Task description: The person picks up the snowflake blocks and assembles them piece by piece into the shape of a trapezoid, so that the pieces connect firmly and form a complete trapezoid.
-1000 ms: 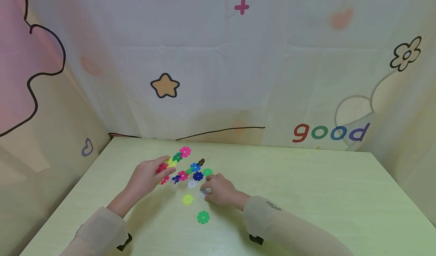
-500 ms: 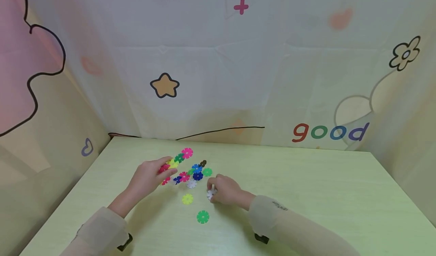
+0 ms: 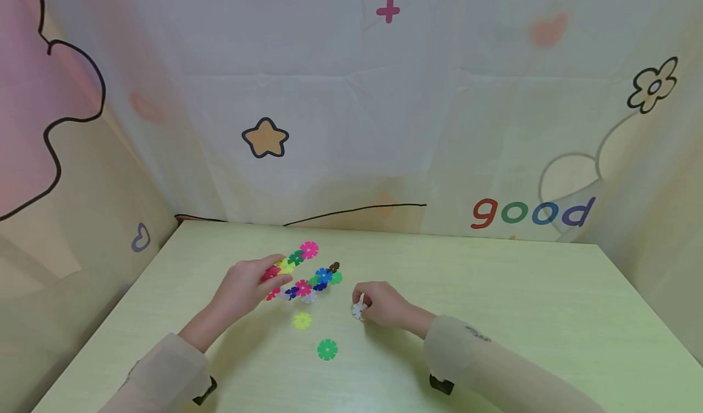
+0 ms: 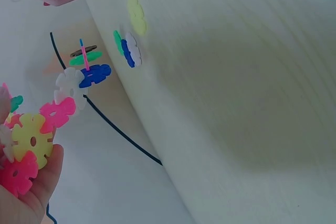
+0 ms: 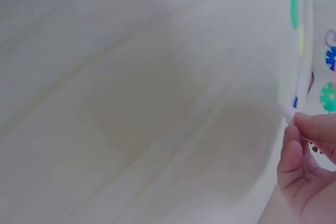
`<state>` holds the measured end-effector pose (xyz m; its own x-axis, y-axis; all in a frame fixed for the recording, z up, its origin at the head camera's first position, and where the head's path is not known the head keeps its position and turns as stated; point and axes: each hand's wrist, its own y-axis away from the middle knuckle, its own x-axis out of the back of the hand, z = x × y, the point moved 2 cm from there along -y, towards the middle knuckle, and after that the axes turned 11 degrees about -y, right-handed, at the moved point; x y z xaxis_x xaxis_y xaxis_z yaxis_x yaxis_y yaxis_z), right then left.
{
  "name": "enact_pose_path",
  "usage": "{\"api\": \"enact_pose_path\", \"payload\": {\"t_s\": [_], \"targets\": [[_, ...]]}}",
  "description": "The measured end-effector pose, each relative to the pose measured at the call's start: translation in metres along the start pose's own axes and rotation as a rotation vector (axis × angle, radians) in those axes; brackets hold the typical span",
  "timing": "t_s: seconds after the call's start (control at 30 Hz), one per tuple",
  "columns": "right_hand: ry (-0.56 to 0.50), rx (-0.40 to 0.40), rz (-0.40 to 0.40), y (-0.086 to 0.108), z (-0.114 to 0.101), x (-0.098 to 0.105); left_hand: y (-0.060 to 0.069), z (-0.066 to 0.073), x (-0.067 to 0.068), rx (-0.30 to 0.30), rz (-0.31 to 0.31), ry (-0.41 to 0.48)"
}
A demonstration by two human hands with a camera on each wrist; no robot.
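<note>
A joined chain of coloured flower-shaped discs is gripped by my left hand (image 3: 245, 288), above the left part of the table. In the left wrist view a yellow disc (image 4: 26, 139) and a pink disc (image 4: 19, 173) lie against the fingers, and more discs branch away, among them a blue one (image 4: 96, 75). My right hand (image 3: 387, 305) pinches a single white disc (image 3: 359, 310) between thumb and fingers, apart from the chain. The right wrist view shows that white disc (image 5: 289, 113) edge-on at the fingertips of the right hand (image 5: 310, 163).
On the pale table (image 3: 494, 327) lie a yellow disc (image 3: 302, 321) and a green disc (image 3: 327, 349) nearer the front. Another white disc (image 3: 310, 297) and a light green disc (image 3: 337, 277) lie partly behind the chain. A printed curtain (image 3: 329, 96) stands behind the table.
My right hand has moved to the right with the white disc, away from the other pieces. My left hand and the chain have shifted slightly right, now covering more of the loose dark blue disc.
</note>
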<state>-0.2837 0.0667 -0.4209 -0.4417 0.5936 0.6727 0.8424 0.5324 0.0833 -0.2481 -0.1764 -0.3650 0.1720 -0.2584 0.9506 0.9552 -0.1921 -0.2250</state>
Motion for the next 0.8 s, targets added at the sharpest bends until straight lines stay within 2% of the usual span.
{"api": "enact_pose_path", "payload": {"t_s": [0.13,0.3,0.43,0.57,0.8], "targets": [[-0.082,-0.005,0.033,0.007,0.002,0.01,0.001,0.005,-0.001,-0.034,-0.019,0.007],[-0.264,-0.004,0.067,0.019,0.0,0.026,0.003,0.015,-0.003,-0.086,-0.038,-0.004],[-0.384,-0.006,0.084,0.03,-0.006,0.039,0.006,0.024,-0.005,-0.165,-0.044,-0.008],[-0.447,0.024,0.1,0.04,-0.009,0.049,0.009,0.034,-0.004,-0.244,-0.062,0.018],[-0.521,0.088,0.132,0.051,-0.013,0.057,0.013,0.051,-0.003,-0.3,-0.167,0.033]]}}
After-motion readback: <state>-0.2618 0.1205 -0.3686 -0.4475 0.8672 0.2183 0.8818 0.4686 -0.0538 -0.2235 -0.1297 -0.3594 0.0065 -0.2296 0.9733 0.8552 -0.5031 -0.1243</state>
